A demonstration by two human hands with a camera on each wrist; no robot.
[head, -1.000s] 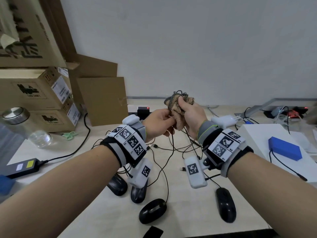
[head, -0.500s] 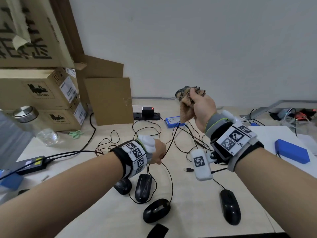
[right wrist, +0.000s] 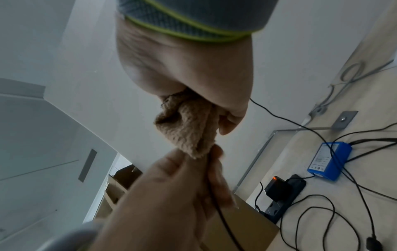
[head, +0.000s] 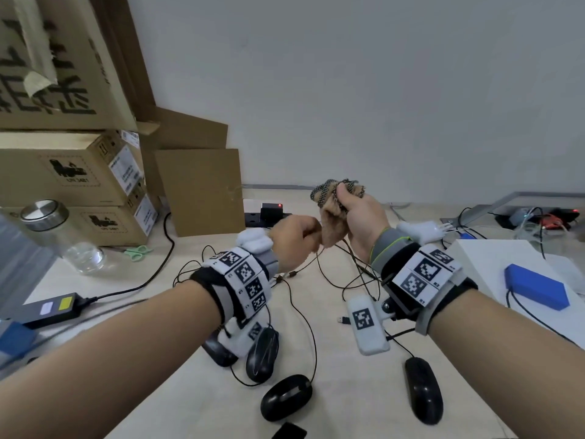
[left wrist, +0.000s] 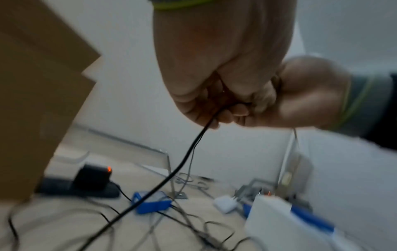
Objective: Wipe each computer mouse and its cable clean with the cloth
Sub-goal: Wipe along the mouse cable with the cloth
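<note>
My right hand [head: 361, 217] grips a bunched tan cloth [head: 332, 213] [right wrist: 189, 125] raised above the desk. My left hand [head: 294, 242] is curled beside it, pinching a thin black mouse cable [left wrist: 184, 159] [right wrist: 217, 207] just below the cloth's lower end. The cable hangs from the fist down to the desk. Several black mice lie near the front edge: one at the right [head: 422, 389], one in the middle [head: 286, 400], and two [head: 262, 353] under my left wrist. Which mouse the held cable belongs to cannot be told.
Tangled black cables [head: 348, 274] cover the desk's middle. Cardboard boxes [head: 72, 172] stack at the left with a glass jar [head: 60, 236] and green scissors [head: 137, 251]. A power strip [head: 269, 213] sits at the back, a blue box [head: 535, 289] on white paper at the right.
My left hand rose from the desk back up to the cloth, with the cable pinched in it. The right hand with the cloth stayed raised.
</note>
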